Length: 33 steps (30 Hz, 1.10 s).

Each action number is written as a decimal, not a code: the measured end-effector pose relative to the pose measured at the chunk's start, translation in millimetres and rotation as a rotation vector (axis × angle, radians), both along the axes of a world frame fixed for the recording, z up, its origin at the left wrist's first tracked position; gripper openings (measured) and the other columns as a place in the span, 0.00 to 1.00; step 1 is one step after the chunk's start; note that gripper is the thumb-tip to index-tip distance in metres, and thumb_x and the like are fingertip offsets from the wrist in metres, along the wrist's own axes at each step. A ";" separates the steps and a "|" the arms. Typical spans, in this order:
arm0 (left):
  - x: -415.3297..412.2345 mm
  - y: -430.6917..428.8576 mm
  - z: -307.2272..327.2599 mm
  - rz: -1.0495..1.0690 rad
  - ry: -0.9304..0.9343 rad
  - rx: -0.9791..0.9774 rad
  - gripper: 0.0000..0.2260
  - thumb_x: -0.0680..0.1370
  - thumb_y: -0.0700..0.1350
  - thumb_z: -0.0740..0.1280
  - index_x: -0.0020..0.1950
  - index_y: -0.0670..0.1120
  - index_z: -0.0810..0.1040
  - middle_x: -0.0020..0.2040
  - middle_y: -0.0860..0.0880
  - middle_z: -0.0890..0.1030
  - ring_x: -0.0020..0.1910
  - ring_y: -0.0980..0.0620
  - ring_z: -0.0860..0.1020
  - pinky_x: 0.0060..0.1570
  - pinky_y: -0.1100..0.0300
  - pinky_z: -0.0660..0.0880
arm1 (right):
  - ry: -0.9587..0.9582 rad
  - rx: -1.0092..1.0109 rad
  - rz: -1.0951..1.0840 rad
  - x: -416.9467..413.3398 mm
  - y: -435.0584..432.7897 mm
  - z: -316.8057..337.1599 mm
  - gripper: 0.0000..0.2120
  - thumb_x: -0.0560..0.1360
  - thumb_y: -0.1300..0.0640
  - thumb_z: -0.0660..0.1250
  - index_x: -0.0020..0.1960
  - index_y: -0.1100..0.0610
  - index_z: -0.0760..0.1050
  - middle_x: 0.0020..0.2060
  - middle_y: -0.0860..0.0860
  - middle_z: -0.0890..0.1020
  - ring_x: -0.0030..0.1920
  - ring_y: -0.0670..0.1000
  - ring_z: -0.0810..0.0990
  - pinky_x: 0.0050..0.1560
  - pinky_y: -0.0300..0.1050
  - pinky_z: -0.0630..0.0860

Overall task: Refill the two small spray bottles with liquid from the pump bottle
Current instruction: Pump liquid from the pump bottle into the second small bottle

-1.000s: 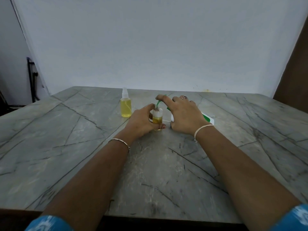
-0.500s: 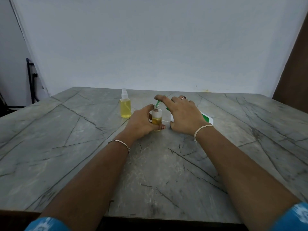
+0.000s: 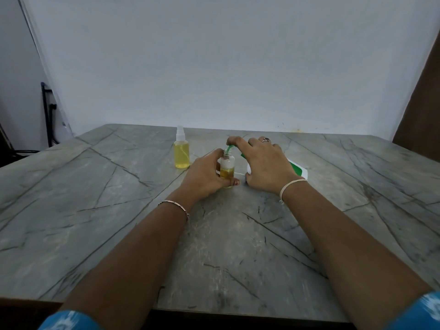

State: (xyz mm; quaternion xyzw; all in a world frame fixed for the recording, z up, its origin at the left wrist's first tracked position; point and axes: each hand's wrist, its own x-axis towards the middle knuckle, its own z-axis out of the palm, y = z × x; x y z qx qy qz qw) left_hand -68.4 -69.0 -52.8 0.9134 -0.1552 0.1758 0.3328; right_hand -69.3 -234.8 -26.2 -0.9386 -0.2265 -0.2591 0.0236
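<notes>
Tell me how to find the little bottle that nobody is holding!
Look at the grey stone table, toward its far edge. Just left of the left hand stands a small spray bottle, alone and upright. Unlike the open bottle in that hand, it wears its white spray cap and is nearly full of yellow liquid.

Capped spray bottle (image 3: 182, 152) yellow-filled, upright, left; open bottle (image 3: 227, 166) part-filled; pump bottle (image 3: 296, 169) tilted, green nozzle (image 3: 229, 148) at its mouth.
</notes>
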 end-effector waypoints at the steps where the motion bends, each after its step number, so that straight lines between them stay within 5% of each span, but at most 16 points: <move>1: 0.3 -0.2 -0.3 0.001 -0.004 -0.004 0.30 0.66 0.55 0.78 0.63 0.49 0.71 0.48 0.54 0.76 0.43 0.54 0.77 0.45 0.62 0.74 | 0.000 -0.003 0.000 -0.1 -0.6 -0.5 0.40 0.70 0.55 0.71 0.75 0.43 0.54 0.56 0.54 0.77 0.61 0.58 0.73 0.58 0.56 0.72; 20: 0.9 -2.5 -0.1 0.035 -0.004 -0.038 0.28 0.67 0.57 0.76 0.62 0.48 0.73 0.47 0.53 0.76 0.44 0.53 0.77 0.49 0.57 0.76 | -0.018 -0.020 -0.014 -2.0 -1.6 -1.2 0.40 0.70 0.54 0.72 0.74 0.43 0.54 0.55 0.54 0.77 0.60 0.58 0.73 0.58 0.56 0.72; 33: 5.7 -1.1 -2.5 0.051 0.012 -0.010 0.29 0.67 0.59 0.76 0.62 0.49 0.72 0.55 0.49 0.81 0.46 0.52 0.78 0.51 0.55 0.77 | -0.028 -0.028 -0.021 -0.6 -0.4 -2.1 0.39 0.70 0.54 0.72 0.74 0.43 0.55 0.57 0.54 0.77 0.61 0.58 0.73 0.59 0.56 0.72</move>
